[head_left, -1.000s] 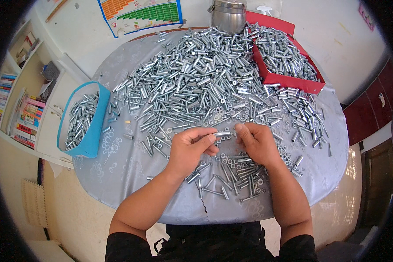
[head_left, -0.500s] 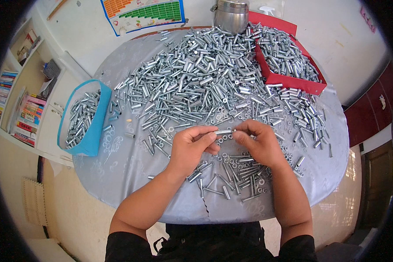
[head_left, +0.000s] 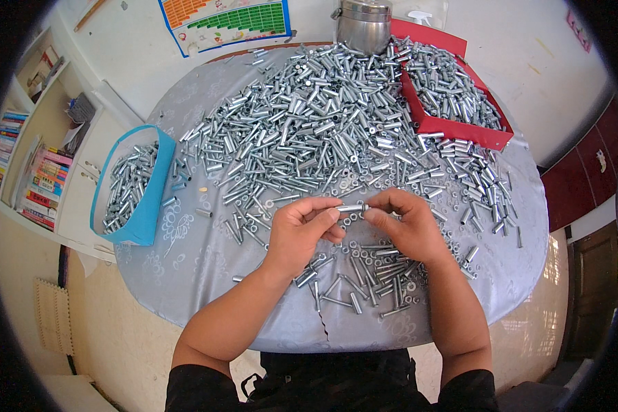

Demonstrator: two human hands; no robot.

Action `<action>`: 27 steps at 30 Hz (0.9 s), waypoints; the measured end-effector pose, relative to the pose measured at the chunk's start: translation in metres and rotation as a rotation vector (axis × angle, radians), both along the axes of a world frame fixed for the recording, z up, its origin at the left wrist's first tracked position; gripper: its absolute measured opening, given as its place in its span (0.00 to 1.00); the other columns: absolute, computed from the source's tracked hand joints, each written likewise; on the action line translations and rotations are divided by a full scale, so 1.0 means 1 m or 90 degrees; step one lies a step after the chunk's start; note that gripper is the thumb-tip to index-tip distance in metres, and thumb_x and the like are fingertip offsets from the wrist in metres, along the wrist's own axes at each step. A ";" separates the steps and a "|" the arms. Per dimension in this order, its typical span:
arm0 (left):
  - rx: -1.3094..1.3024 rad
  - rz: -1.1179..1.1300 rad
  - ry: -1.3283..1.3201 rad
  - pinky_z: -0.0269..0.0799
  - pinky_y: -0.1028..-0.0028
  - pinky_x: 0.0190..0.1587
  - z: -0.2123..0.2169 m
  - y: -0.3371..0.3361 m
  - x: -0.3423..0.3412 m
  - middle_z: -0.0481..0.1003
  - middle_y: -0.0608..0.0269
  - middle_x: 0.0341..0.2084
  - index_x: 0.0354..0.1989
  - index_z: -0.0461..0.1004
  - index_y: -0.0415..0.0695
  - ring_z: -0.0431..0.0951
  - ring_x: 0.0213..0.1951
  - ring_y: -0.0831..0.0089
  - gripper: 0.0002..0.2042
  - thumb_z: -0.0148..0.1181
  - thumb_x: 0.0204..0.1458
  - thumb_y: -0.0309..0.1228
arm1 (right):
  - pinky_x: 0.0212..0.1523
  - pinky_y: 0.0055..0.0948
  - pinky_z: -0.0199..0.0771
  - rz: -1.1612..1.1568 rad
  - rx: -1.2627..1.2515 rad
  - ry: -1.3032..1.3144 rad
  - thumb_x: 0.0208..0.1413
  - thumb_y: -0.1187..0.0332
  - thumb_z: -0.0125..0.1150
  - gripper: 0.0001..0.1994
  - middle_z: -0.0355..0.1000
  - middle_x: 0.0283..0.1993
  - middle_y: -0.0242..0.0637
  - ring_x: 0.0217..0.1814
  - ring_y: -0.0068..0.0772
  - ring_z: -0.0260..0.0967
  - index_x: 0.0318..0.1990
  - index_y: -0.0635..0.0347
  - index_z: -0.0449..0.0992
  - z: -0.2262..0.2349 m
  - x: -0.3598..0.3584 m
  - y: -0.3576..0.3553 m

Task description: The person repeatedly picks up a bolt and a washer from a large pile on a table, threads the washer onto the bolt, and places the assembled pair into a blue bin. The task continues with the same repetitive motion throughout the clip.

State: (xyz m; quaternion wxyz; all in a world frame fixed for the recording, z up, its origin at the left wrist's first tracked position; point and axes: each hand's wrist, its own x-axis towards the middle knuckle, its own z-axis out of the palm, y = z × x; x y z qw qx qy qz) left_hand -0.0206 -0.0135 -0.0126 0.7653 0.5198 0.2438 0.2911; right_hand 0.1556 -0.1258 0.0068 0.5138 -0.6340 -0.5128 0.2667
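Observation:
A shiny metal sleeve anchor (head_left: 351, 208) lies level between my two hands, above the near middle of the table. My left hand (head_left: 305, 226) pinches its left end between thumb and fingers. At its right end the thumb and fingers of my right hand (head_left: 404, 218) close around the tip, where a washer or nut seems to sit; the fingers partly hide it. Below my hands lies a small group of loose bolts (head_left: 364, 275) with nuts and sleeves. Beyond them spreads a large heap of metal sleeves and bolts (head_left: 302, 117), with washers and nuts along its near edge.
At the left stands a blue box (head_left: 147, 199) holding metal anchors. A red box (head_left: 460, 130) full of similar parts is at the far right, beside a steel pot (head_left: 364, 27). A grey cloth (head_left: 213, 288) covers the round table. Shelves with books (head_left: 44, 178) stand farther left.
My right fingertips have shifted very slightly at the anchor's right end, where a ring-like edge now shows more. My left hand has kept its place and hold.

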 end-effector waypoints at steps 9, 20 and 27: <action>-0.006 -0.003 -0.008 0.80 0.75 0.30 -0.002 0.001 0.000 0.80 0.55 0.33 0.44 0.75 0.34 0.80 0.27 0.74 0.10 0.57 0.55 0.24 | 0.37 0.24 0.70 0.000 -0.031 -0.020 0.54 0.71 0.64 0.09 0.73 0.31 0.34 0.33 0.21 0.69 0.40 0.66 0.77 0.004 0.000 -0.001; 0.000 -0.026 -0.015 0.79 0.75 0.31 -0.001 0.001 -0.001 0.79 0.56 0.33 0.44 0.75 0.34 0.80 0.29 0.73 0.10 0.58 0.56 0.25 | 0.33 0.21 0.69 0.024 -0.075 0.116 0.56 0.71 0.63 0.07 0.73 0.31 0.33 0.31 0.19 0.67 0.38 0.65 0.77 -0.002 0.001 -0.003; 0.007 -0.012 0.006 0.78 0.75 0.32 0.002 -0.001 0.000 0.79 0.57 0.32 0.45 0.75 0.34 0.79 0.29 0.74 0.10 0.58 0.55 0.23 | 0.31 0.20 0.69 0.020 0.012 0.161 0.57 0.72 0.62 0.07 0.73 0.29 0.32 0.29 0.19 0.68 0.39 0.67 0.75 -0.002 -0.006 0.000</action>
